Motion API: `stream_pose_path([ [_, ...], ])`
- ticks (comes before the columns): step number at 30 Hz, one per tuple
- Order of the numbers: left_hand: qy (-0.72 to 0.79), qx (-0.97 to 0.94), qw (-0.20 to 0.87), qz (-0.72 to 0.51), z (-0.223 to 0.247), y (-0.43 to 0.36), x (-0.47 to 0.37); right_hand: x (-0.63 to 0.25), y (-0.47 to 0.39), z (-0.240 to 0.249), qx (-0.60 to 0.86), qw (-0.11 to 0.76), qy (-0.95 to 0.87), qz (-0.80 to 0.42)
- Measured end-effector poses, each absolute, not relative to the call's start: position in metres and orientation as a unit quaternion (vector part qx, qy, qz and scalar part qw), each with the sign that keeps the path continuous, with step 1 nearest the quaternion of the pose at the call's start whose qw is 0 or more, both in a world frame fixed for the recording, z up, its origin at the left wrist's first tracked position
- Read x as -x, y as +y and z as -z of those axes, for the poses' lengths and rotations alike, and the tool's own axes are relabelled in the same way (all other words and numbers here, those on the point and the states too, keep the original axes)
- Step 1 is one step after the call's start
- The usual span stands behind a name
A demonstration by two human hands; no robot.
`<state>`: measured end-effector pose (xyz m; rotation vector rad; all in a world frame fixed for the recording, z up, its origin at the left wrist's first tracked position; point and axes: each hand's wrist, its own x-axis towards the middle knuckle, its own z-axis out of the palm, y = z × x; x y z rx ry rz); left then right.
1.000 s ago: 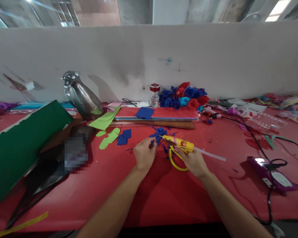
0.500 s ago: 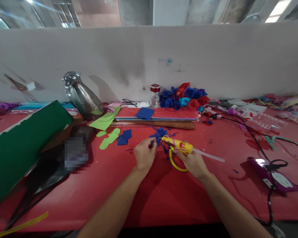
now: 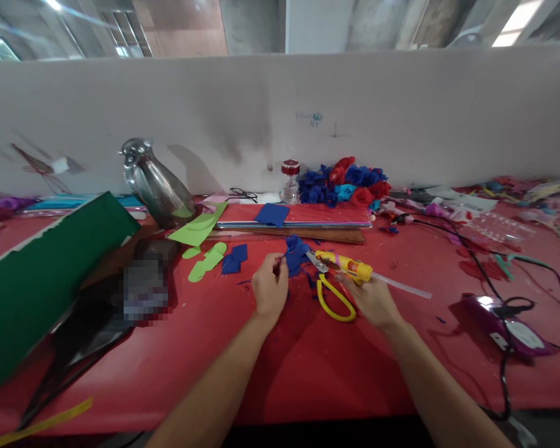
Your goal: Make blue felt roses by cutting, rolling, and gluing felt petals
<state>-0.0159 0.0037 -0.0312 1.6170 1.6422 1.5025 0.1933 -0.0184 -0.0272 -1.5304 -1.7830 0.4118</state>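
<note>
My left hand is closed in a pinch at the near left edge of a blue paper flower; the fingertips are partly hidden. In my right hand is a yellow glue gun, its nozzle pointing left towards the flower. A clear glue stick sticks out of the gun's back end. Scissors with yellow handles lie on the red table between my hands, partly under the gun. Small blue scraps are scattered around the flower.
Blue paper squares and green paper pieces lie to the left. Behind are a paper stack, a jar and a flower heap. A metal jug and green box stand left. Black cables and a purple device lie right.
The glue gun and my right hand have drawn back to the right, away from the flower, uncovering more of the scissors. The flower has shifted or turned slightly to the left.
</note>
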Motion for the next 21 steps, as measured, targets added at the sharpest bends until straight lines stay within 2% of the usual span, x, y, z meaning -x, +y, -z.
stream_pose_path([
  [7,0.549,-0.415,0.305,-0.658,0.037,0.026,0.027,-0.265,-0.013,0.035,0.727,0.131,-0.674,0.003],
  [10,0.537,-0.364,0.318,-0.691,0.041,0.034,0.031,-0.285,-0.015,0.03,0.77,0.071,-0.633,0.028],
  [12,0.53,-0.346,0.318,-0.705,0.041,0.037,0.033,-0.283,-0.016,0.021,0.781,0.075,-0.617,0.061],
  [15,0.515,-0.336,0.312,-0.725,0.039,0.038,0.036,-0.246,-0.017,0.007,0.745,0.161,-0.641,0.091],
  [17,0.504,-0.334,0.303,-0.736,0.037,0.039,0.038,-0.202,-0.016,0.003,0.655,0.2,-0.728,0.013],
  [19,0.496,-0.33,0.294,-0.747,0.036,0.039,0.04,-0.155,-0.014,0.004,0.583,0.181,-0.788,-0.083],
  [21,0.492,-0.323,0.293,-0.753,0.036,0.04,0.043,-0.116,-0.013,0.008,0.573,0.142,-0.8,-0.106],
])
